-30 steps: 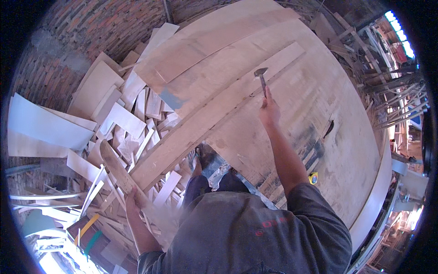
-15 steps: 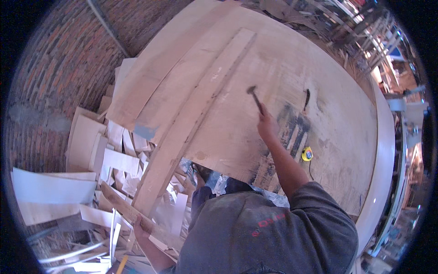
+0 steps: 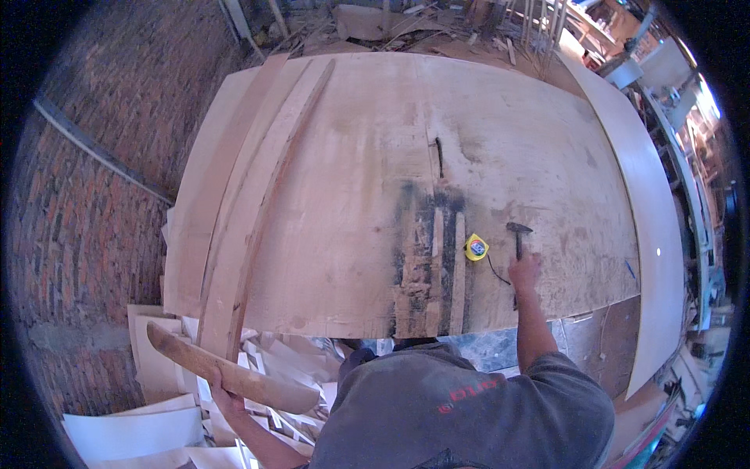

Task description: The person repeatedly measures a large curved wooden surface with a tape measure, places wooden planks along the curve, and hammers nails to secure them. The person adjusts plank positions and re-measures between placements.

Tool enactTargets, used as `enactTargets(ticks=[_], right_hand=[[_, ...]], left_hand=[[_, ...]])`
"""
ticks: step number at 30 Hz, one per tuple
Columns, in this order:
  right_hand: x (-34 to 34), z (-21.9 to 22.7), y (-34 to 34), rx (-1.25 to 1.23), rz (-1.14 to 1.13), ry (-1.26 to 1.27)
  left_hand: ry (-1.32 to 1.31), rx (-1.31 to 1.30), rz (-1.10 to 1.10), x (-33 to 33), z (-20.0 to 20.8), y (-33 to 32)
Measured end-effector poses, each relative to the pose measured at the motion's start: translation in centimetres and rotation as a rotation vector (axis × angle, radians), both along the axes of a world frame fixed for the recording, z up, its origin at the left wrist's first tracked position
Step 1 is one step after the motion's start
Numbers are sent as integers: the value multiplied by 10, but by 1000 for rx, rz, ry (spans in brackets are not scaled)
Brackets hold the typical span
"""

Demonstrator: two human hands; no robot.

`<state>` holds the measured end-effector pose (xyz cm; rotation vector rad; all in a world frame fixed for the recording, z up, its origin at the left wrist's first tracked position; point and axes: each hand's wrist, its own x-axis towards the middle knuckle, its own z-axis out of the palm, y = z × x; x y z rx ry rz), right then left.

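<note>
My right hand (image 3: 525, 273) is closed around the handle of a hammer (image 3: 518, 229), its dark head pointing away from me over the big plywood sheet (image 3: 351, 156). Just left of it sits a yellow tape measure (image 3: 476, 248) with a dark strap. At the near left corner, my left hand (image 3: 225, 396) grips the lower edge of a curved wooden plank (image 3: 234, 369), which slants down to the right. Behind that plank, a long narrow board (image 3: 269, 187) runs lengthwise along the sheet's left side, its near end partly hidden.
Thin wood offcuts (image 3: 133, 430) lie heaped on the floor at the near left. A brick wall (image 3: 86, 227) rises on the left. Dark-stained strips (image 3: 437, 258) mark the sheet's near middle. A pale panel (image 3: 652, 234) stands along the right edge, with scrap wood beyond the far edge.
The head view has turned. My right hand has carried the hammer from left of the tape measure to its right, nearer me. The plank in my left hand shows more of its broad face.
</note>
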<state>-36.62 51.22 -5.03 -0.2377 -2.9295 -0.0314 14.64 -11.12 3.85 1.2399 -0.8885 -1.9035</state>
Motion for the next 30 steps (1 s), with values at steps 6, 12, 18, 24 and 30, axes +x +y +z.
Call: enactTargets(ticks=[6,12,18,24,30], right_hand=[[1,6,-79,-215,619,-29],[6,10,-103,-374,484,-278],[99,81,-137,-1728,18,-703],[229,138,-189,-2209,-3,-675],[314,98,-218,-2363,-92,-814]], left_hand=[[31,-302,33,-131,58,19],[-93,-906,-57,-194,115,29],[-234,-1287,-331,-202,118,4],[-193,-1968,-827,-216,168,29],[-225,-2122,-1044,-190,99,34]])
